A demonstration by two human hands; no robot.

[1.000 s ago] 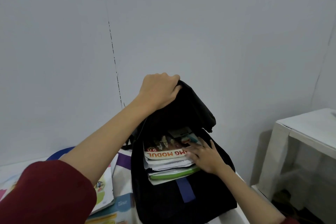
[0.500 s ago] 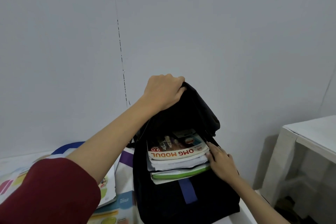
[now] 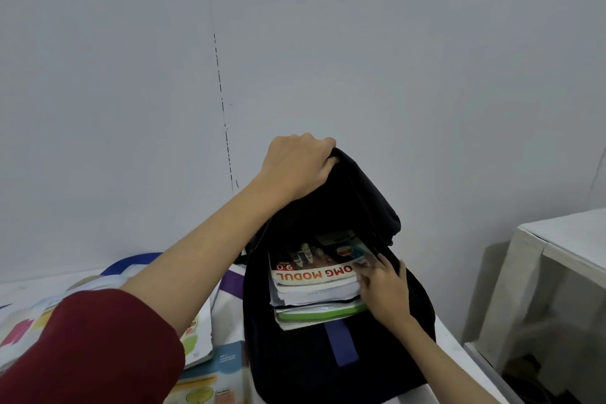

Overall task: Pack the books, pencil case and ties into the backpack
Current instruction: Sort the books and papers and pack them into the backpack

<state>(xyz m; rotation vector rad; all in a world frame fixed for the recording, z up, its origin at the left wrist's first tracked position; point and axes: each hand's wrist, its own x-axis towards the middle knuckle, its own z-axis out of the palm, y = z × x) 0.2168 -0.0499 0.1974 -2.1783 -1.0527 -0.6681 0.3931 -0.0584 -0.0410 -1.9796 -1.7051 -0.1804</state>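
A black backpack stands upright on a white table against a plain grey wall, its main compartment gaping open toward the viewer. The person's left hand, reaching out of a dark red sleeve, is clenched around the top edge of the backpack's raised flap and holds it up. Inside the opening sits a stack of books, edges facing out. The top book has a red and white cover that reads "OMG MODUL 9.0", seen upside down; below it lie white-edged books and one with a green edge. The right hand rests at the right side of the stack, fingers fairly straight, fingertips touching the top book's right corner. A blue strap runs down the front of the backpack. To the left, more colourful books lie flat on the table. A white side table stands at the right edge.
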